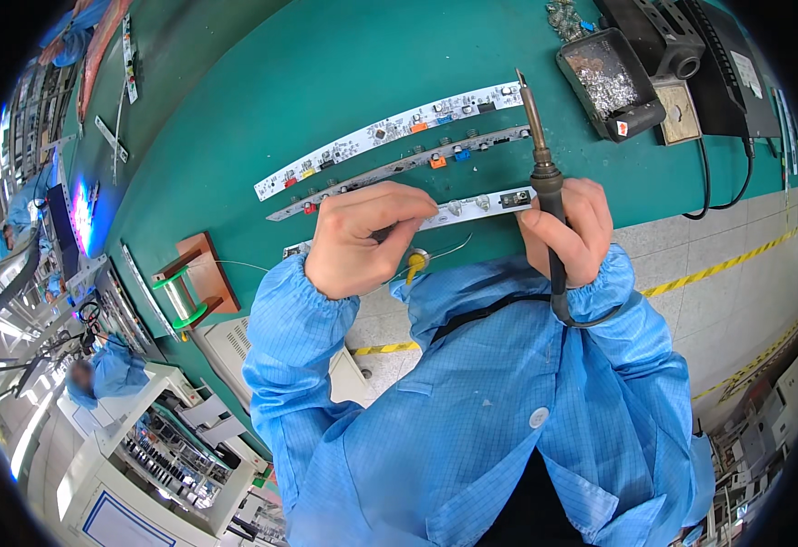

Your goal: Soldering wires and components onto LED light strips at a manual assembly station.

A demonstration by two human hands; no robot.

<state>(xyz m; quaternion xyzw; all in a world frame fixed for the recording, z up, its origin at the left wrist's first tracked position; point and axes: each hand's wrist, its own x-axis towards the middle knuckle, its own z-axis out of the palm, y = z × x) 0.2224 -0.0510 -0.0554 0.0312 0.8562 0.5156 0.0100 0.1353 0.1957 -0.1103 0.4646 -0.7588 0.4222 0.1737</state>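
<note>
A narrow white circuit board [477,208] with small parts lies across the bench's near edge. My left hand [367,235] is closed over its left part, thumb and forefinger together at the board; the other fingertips are partly hidden. My right hand [574,232] holds a soldering iron [546,169] upright, its tip pointing away from me, while its thumb side is at the board's right end. Just beyond lie two more board strips, a white one [381,134] and a greyer one seen edge-on [404,166]. Under my left hand hangs a round metal piece with a yellow part [416,263].
A black tray of solder scraps [607,82] stands at the far right, beside a sponge holder [678,111] and a dark box-shaped unit [732,77]. A spool of solder wire [180,299] on a brown stand [212,269] is at the left. Another person [107,372] is farther left.
</note>
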